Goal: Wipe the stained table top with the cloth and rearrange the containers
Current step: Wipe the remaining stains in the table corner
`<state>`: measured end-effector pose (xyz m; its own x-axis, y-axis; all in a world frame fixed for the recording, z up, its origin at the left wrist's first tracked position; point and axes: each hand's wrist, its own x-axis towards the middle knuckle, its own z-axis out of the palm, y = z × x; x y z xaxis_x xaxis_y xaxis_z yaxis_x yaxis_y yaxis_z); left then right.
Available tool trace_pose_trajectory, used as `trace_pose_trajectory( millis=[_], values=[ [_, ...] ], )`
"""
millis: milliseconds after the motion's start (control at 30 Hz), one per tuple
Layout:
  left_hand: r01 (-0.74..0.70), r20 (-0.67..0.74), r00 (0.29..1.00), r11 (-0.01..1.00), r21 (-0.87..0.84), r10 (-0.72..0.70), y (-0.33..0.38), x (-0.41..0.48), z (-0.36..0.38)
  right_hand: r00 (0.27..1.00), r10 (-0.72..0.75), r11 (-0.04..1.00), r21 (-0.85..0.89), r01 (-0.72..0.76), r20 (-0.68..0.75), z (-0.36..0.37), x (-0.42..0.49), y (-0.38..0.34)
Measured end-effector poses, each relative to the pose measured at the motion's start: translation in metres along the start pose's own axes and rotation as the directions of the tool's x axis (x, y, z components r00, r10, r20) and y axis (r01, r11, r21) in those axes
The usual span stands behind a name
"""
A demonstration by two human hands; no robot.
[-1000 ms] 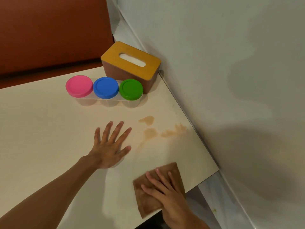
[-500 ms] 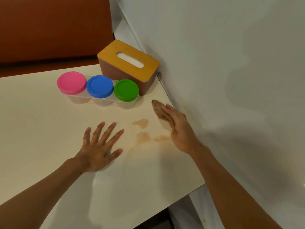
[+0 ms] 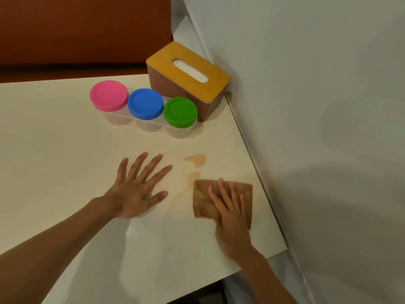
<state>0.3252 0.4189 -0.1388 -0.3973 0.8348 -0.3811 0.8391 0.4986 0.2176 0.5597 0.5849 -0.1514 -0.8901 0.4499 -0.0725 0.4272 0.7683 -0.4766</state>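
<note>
three jars in a clear tray (image 3: 119, 116) just left of tissue box (image 3: 188, 81): pink lid (image 3: 109, 95), blue lid (image 3: 145, 103), green lid (image 3: 180, 112); contents hard to make out. right hand (image 3: 230, 212) flat on cloth (image 3: 205, 199), fingers straight, part covering stain (image 3: 195, 160) on tabletop (image 3: 54, 163). left hand (image 3: 137, 187) flat, holds nothing.

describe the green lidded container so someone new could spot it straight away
Start at the brown tissue box with the yellow-orange lid in the table's far corner by the white wall. Three clear plastic tubs stand in a row before it. The round green-lidded tub is the one nearest the box, right of the blue-lidded tub.
</note>
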Motion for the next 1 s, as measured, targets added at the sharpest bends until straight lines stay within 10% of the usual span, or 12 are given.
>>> trace_pose_trajectory(
  millis=[233, 733, 1000],
  values=[
    [-0.013, 0.002, 1.0, 1.0, -0.018, 0.013, 0.001, -0.001, -0.003, 0.996, -0.053, 0.998, 0.026, 0.051, 0.066, -0.012, -0.033, 0.018],
    [-0.008, -0.105, 0.994, 1.0, 0.004, 0.008, 0.0, -0.002, 0.004, 0.715, 0.669, 0.741, 0.108, -0.663, -0.205, -0.012, 0.137, -0.03],
    [-0.005, -0.087, 0.996, 1.0, -0.021, 0.003, 0.002, -0.002, 0.001, 0.85, 0.507, 0.862, 0.084, -0.5, -0.144, -0.025, 0.184, -0.014]
  ],
)
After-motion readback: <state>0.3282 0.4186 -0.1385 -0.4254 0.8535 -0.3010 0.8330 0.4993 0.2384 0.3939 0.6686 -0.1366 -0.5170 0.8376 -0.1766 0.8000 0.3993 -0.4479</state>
